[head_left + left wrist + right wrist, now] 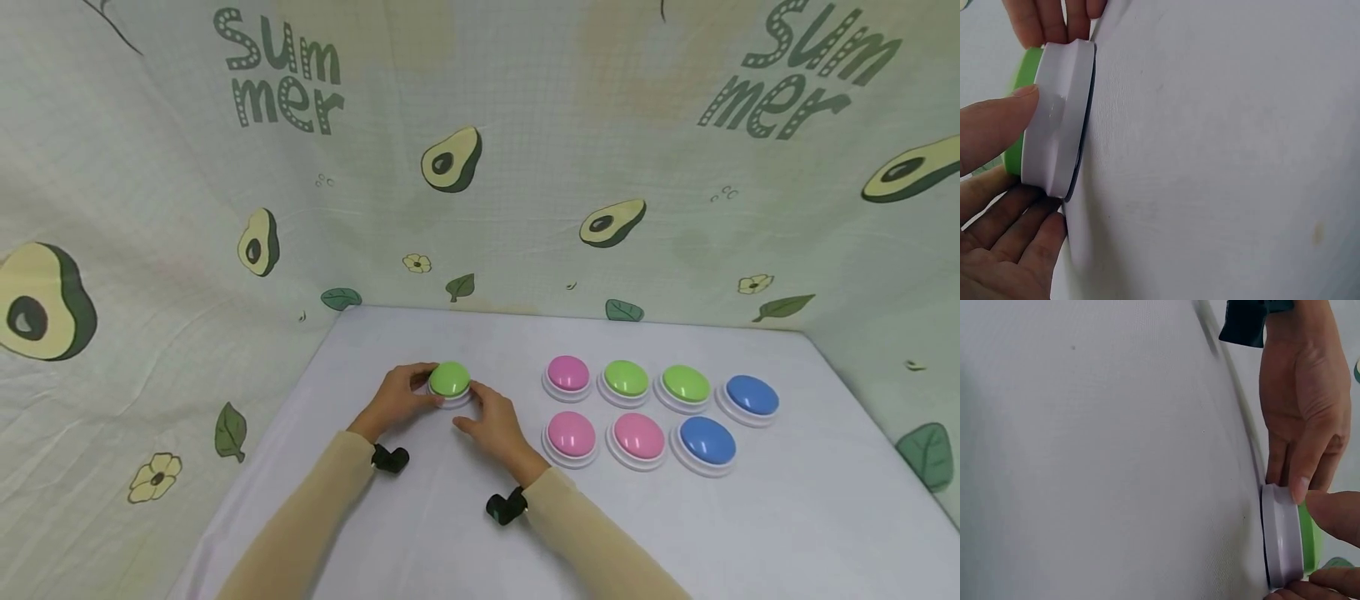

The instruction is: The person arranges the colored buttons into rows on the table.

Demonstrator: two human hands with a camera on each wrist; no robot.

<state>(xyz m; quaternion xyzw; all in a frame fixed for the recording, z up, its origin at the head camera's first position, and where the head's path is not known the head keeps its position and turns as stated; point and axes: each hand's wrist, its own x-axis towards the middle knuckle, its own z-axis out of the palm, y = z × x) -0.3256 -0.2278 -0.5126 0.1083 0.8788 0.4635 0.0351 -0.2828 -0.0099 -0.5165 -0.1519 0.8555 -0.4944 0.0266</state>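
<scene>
A dome-topped push button (450, 380), green on a white round base, sits at the left of the white table. My left hand (401, 395) grips its left side, thumb on the near edge and fingers around the far side. In the left wrist view, that thumb lies against the seam between the green dome and the white base (1059, 119). From the right, my right hand (495, 423) touches the button's rim with its fingertips, fingers fairly straight. Its thumb is spread away from the fingers in the head view. The base's underside stands at the cloth in both wrist views.
Right of my hands stand several more push buttons in two rows: pink ones (572, 434), green ones (626, 378) and blue ones (707, 440). A patterned curtain (525, 250) hangs behind the table (465, 517) and along its sides. Each wrist wears a small black camera.
</scene>
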